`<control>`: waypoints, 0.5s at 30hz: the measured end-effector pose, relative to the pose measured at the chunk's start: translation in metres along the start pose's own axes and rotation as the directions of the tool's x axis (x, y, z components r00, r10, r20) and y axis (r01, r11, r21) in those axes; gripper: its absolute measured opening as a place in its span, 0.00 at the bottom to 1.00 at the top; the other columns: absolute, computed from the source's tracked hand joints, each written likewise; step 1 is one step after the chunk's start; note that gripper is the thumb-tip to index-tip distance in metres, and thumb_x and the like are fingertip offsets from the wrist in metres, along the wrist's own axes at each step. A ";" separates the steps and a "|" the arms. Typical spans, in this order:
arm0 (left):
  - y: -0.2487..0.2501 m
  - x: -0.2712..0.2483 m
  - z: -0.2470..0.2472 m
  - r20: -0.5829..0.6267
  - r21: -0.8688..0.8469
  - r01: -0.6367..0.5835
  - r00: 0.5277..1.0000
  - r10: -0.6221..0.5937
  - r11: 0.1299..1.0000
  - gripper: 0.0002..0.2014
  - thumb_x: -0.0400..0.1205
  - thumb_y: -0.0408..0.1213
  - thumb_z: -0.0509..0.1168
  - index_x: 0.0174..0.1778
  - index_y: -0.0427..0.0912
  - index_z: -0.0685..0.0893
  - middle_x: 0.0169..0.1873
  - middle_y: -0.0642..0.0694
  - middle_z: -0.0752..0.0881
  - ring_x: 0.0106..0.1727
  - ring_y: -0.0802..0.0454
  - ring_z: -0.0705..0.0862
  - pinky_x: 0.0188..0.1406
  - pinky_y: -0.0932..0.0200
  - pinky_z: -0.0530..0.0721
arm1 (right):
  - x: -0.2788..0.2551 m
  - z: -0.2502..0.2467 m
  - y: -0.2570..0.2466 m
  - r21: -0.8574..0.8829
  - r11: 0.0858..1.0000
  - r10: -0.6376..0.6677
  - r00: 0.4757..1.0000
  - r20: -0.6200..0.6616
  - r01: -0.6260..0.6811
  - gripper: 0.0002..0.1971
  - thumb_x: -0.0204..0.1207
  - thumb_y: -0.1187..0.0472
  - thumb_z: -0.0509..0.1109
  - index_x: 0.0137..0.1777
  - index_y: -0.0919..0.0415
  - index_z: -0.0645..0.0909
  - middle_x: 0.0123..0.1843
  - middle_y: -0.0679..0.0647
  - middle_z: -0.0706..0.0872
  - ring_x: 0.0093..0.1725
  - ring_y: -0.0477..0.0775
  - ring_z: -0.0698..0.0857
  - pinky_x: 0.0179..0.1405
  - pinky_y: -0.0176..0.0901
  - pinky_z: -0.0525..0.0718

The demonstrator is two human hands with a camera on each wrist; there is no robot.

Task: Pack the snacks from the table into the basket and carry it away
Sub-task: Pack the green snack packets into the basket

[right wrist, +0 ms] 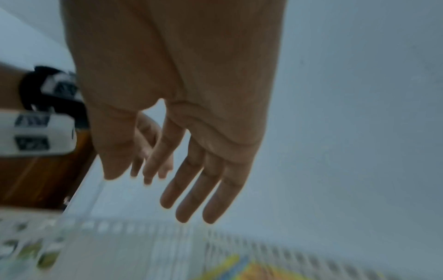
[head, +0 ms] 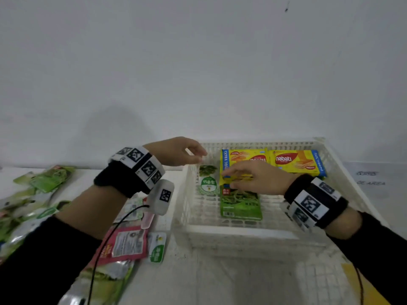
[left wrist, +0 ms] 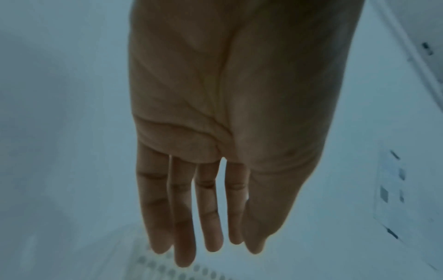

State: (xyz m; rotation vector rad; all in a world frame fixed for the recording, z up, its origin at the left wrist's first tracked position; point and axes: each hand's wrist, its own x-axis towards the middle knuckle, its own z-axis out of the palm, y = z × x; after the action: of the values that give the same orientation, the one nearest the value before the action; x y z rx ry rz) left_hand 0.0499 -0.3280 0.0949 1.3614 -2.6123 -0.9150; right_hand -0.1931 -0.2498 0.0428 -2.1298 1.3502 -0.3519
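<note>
Basket (head: 343,172): white, slatted plastic, on the table (head: 220,282) by the wall.

Contents: two yellow wafer packs, one (head: 297,160) at the far right, the other (head: 242,159) beside it and partly under the right hand; a green snack bag (head: 240,205) lying flat nearer the front; a small green-and-white packet (head: 208,183) at the left side.

Left of the basket, on the table: a pink packet (head: 125,243), a small white-and-green packet (head: 157,249), a heap of green bags (head: 33,194).

Left hand (head: 176,153): above the basket's far left corner, fingers loosely extended, holding nothing.

Right hand (head: 257,177): over the basket's middle, palm down, fingers straight and spread, holding nothing.
</note>
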 end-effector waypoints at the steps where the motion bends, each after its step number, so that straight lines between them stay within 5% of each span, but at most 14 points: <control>1: -0.006 -0.017 -0.003 -0.015 0.005 -0.009 1.000 0.009 1.000 0.14 0.84 0.43 0.64 0.65 0.48 0.82 0.57 0.54 0.83 0.48 0.68 0.83 0.41 0.77 0.77 | -0.001 0.001 -0.014 -0.005 0.999 -0.039 0.998 -0.056 0.039 0.17 0.78 0.51 0.71 0.66 0.40 0.79 0.64 0.42 0.83 0.63 0.43 0.81 0.64 0.47 0.80; 9: -0.112 -0.137 0.023 0.052 0.059 0.099 0.993 -0.102 0.993 0.13 0.82 0.44 0.66 0.63 0.52 0.82 0.55 0.59 0.84 0.50 0.64 0.84 0.42 0.78 0.78 | -0.009 0.064 -0.145 0.102 0.982 -0.142 0.976 -0.165 0.160 0.15 0.78 0.52 0.71 0.62 0.37 0.80 0.58 0.38 0.84 0.56 0.39 0.83 0.55 0.30 0.81; 12: -0.152 -0.180 0.043 0.025 0.026 0.085 0.996 -0.086 0.996 0.06 0.81 0.37 0.69 0.53 0.48 0.84 0.46 0.57 0.84 0.41 0.73 0.81 0.38 0.80 0.77 | 0.001 0.108 -0.173 0.155 0.975 -0.133 0.979 -0.153 0.157 0.13 0.80 0.57 0.70 0.63 0.44 0.82 0.56 0.39 0.84 0.51 0.41 0.85 0.50 0.29 0.83; 15: -0.188 -0.213 0.072 0.049 0.043 0.051 0.997 -0.053 0.998 0.13 0.78 0.38 0.72 0.39 0.62 0.76 0.35 0.57 0.82 0.37 0.66 0.81 0.36 0.71 0.79 | 0.022 0.166 -0.180 0.120 0.992 -0.035 0.997 -0.074 0.044 0.12 0.81 0.63 0.66 0.61 0.52 0.84 0.57 0.44 0.85 0.51 0.42 0.84 0.51 0.31 0.82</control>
State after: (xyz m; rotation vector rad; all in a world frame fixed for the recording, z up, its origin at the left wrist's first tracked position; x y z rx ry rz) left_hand 0.2945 -0.2129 -0.0186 1.4418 -2.6591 -0.9180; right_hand 0.0328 -0.1570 0.0174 -2.0630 1.2934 -0.5179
